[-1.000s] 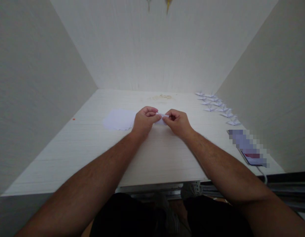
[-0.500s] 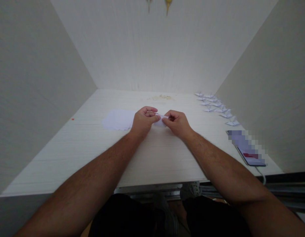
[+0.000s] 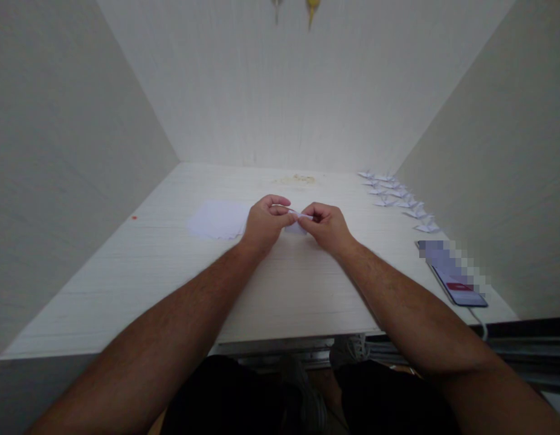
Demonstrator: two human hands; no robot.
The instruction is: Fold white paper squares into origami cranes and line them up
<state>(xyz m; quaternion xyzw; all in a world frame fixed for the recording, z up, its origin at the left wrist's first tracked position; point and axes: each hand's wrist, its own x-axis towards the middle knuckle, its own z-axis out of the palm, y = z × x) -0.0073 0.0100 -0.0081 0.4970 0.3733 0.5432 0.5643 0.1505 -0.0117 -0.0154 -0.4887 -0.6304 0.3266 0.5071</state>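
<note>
Between my two hands is a small folded piece of white paper, just above the table or resting on it; I cannot tell which. My left hand pinches its left side with thumb and fingers. From the other side my right hand pinches the paper near its upper right edge. The thumbs almost meet at the paper's top. Fingers cover much of the paper, so its exact folds are hidden. A stack of white paper sheets lies just left of my left hand.
Several folded paper cranes stand in rows at the back right. A phone with a cable lies at the right edge of the white table. Brownish marks show near the back wall. Walls enclose three sides.
Both thumbs have drawn a little closer together on the paper, the left one shifting slightly right. Otherwise the view has only tilted a little; both hands keep their hold.
</note>
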